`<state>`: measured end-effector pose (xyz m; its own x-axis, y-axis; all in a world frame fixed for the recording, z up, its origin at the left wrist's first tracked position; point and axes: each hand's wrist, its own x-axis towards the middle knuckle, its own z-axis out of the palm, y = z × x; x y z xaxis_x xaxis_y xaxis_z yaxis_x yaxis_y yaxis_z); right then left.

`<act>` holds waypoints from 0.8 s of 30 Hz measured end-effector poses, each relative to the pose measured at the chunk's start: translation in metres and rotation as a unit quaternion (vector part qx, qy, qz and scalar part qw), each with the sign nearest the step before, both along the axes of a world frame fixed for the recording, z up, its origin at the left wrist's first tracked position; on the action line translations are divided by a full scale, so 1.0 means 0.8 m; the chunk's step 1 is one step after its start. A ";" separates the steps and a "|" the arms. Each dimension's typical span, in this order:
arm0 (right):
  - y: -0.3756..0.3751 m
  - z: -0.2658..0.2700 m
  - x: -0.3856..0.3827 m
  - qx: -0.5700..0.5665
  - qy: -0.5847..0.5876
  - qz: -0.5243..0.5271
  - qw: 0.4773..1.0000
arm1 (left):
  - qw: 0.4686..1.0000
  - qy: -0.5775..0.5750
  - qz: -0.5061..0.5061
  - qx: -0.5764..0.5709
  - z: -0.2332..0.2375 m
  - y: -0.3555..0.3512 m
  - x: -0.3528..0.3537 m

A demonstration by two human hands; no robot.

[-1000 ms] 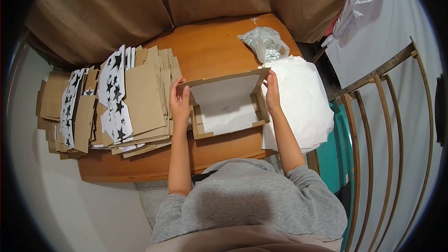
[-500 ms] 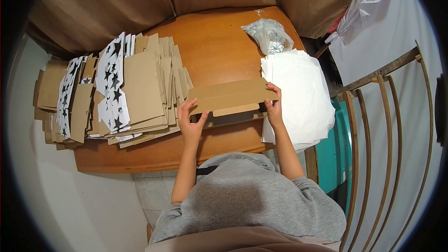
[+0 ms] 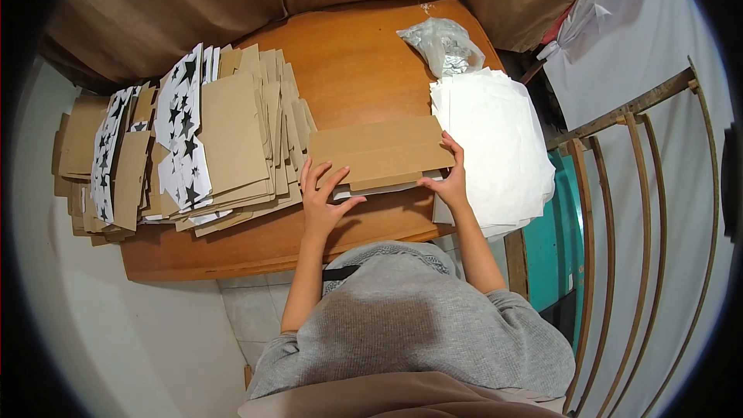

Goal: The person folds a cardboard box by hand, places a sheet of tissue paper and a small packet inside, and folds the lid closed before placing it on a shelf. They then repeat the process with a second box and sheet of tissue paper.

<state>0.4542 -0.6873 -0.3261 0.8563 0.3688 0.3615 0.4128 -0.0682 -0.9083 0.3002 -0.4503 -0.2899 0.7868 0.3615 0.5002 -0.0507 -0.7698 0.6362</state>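
Observation:
A brown cardboard box [image 3: 378,145] lies on the wooden table in front of me, its lid folded nearly down. Along the lid's near edge runs a narrow tuck flap [image 3: 395,180], with a strip of white side showing beneath it. My left hand [image 3: 323,195] grips the left end, fingers on the lid and side, thumb at the lower front. At the opposite end, my right hand [image 3: 450,176] curls its fingers around the corner, thumb against the front by the flap. The box's inside is hidden.
Flattened cardboard pieces [image 3: 236,139] are piled at the left, some with white, black-starred faces [image 3: 186,128]. A stack of white sheets [image 3: 495,147] sits right of the box. Behind it lies a clear plastic bag [image 3: 447,45] on the table [image 3: 348,54]. A wooden rack [image 3: 638,186] stands at the right.
The lid has come down toward the front, narrowing the dark opening to a thin white strip. Both thumbs have shifted inward along the front edge.

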 end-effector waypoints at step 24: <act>0.001 -0.013 -0.011 -0.027 0.001 -0.024 0.999 | 0.997 0.039 0.026 0.061 -0.025 -0.010 0.001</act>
